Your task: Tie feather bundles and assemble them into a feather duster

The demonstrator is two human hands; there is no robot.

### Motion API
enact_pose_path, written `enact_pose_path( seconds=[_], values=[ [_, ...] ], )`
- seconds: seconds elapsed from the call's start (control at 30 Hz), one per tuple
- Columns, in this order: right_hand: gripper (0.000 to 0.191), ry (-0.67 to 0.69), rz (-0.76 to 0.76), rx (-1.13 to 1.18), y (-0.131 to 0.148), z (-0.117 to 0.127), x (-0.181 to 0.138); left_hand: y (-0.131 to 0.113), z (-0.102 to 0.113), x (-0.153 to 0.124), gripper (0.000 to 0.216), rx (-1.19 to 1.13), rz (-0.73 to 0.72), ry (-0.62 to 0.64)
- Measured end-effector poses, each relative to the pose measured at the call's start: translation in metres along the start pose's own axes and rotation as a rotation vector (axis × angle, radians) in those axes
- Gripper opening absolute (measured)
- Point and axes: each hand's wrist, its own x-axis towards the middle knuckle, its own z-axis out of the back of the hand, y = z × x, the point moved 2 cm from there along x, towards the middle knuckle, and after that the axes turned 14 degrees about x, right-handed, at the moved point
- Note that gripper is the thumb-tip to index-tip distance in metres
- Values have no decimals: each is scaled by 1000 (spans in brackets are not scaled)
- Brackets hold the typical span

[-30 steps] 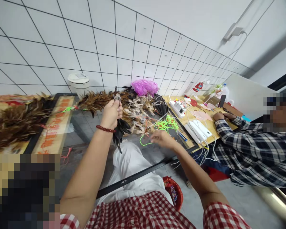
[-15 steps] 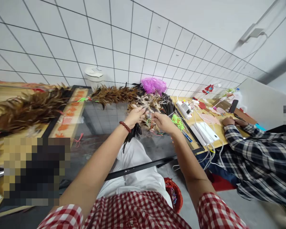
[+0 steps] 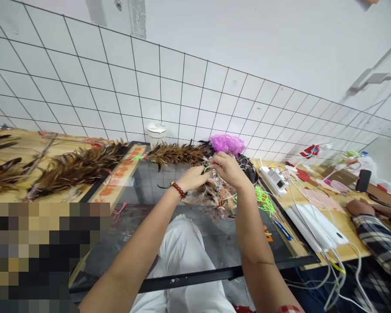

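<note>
The left hand (image 3: 193,178) and right hand (image 3: 228,169) meet at a green string (image 3: 207,168); I cannot tell what each grips. Feathers (image 3: 215,198) lie beneath them, a pink bag (image 3: 227,143) just beyond.

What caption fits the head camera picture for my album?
Left hand and right hand close together over feathers, near crumpled pink-purple plastic.

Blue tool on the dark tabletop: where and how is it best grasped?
Probably by the near half of the blue tool, right hand coming from above on the near side: it lies slender and slanting, near end uncovered, with green cord by its far end.
</note>
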Motion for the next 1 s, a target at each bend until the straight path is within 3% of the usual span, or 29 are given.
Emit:
enact_pose_path(
  seconds=[0.13,0.27,0.47,0.67,0.77,0.87,1.0],
  values=[
    [12,22,16,62,0,-6,2,-3,2,-7,30,243,-67,17],
    [12,-11,26,162,-5,-3,1,-7,2,-9,32,240,-116,27],
    [10,-144,-160,224,-22,7,-5,-10,0,-5,32,-213,-102,-47],
    [13,25,-167,164,-15,4,-5,-7,-11,-1,28,-665,212,-127],
    [16,83,-114,115,-9,0,-3,-4,-13,0,26,-800,344,-127],
    [19,116,-86,70,-4,-5,-1,1,-11,1,29,-887,361,-95],
    [18,-10,-95,-41,0,-5,0,6,-5,1,30,-888,328,-96]
  ],
)
